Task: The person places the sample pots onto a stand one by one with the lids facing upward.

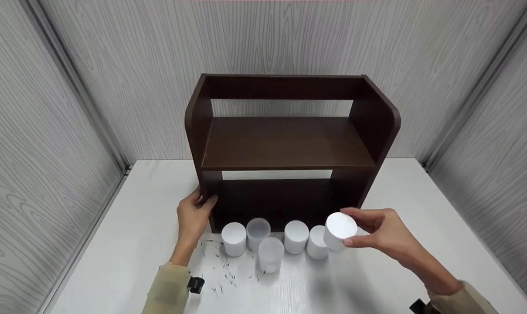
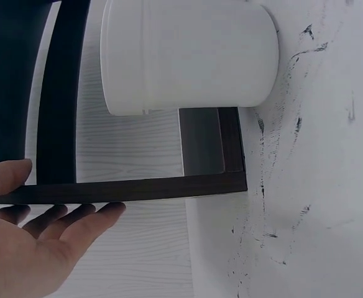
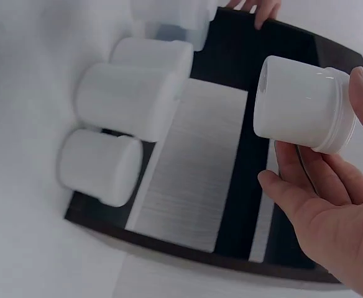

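A dark brown two-tier shelf point(image 1: 289, 139) stands on the white table. My left hand point(image 1: 194, 216) grips its left side panel point(image 2: 150, 188), thumb on the inner face and fingers on the outer one. In front of the shelf's right end, my right hand point(image 1: 387, 233) holds a white lidded jar point(image 1: 338, 231) between thumb and fingers, raised above the table with its lid up. The right wrist view shows this jar point(image 3: 299, 102) from the side. Several more jars stand before the shelf, among them a white one point(image 1: 234, 240) and a translucent one point(image 1: 271, 257).
Grey wood-grain panels point(image 1: 280, 35) enclose the white table point(image 1: 141, 244) at the back and both sides. Dark scuff marks point(image 1: 228, 274) spot the tabletop in front of the jars. A white jar point(image 1: 317, 244) stands right beside the raised one.
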{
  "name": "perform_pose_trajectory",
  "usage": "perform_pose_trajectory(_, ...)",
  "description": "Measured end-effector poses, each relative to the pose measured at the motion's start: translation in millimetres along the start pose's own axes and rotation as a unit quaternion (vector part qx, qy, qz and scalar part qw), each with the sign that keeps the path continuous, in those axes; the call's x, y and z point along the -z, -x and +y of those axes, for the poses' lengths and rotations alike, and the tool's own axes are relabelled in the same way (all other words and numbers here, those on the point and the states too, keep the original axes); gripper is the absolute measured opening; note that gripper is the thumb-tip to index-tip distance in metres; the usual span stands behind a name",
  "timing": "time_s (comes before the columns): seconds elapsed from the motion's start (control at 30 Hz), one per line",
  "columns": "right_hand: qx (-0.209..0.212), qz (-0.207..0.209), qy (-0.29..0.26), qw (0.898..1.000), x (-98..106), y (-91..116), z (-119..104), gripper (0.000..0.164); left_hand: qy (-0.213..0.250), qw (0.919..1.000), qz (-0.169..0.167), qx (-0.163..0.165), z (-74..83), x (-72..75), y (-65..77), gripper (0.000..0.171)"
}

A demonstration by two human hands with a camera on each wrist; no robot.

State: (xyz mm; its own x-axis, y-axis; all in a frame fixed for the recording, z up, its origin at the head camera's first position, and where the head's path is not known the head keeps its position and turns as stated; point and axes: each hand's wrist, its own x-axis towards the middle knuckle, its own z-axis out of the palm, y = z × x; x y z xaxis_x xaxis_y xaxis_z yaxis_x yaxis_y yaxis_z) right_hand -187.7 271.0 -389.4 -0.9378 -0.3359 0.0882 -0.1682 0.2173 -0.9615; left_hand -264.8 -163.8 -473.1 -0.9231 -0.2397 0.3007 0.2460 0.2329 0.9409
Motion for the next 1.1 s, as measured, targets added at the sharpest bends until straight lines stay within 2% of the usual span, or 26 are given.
perform_pose_trajectory(0.57,0.036,-0.026,-0.007,0.999,-26,-54,-100,0.067,-0.024,0.9996,0.0,0.013,-0.5,3.2,-1.4,0.055)
perform_pose_trajectory(0.93,0.053,-0.019,-0.02,0.998,-32,-99,-133,0.064,-0.021,0.9998,0.007,0.001,-1.5,1.6,-3.2,0.049)
perform_pose_trajectory(1.1,0.051,-0.018,-0.004,0.999,-35,-120,-147,0.062,-0.022,0.9997,0.008,-0.001,-2.0,-0.1,-3.3,0.048)
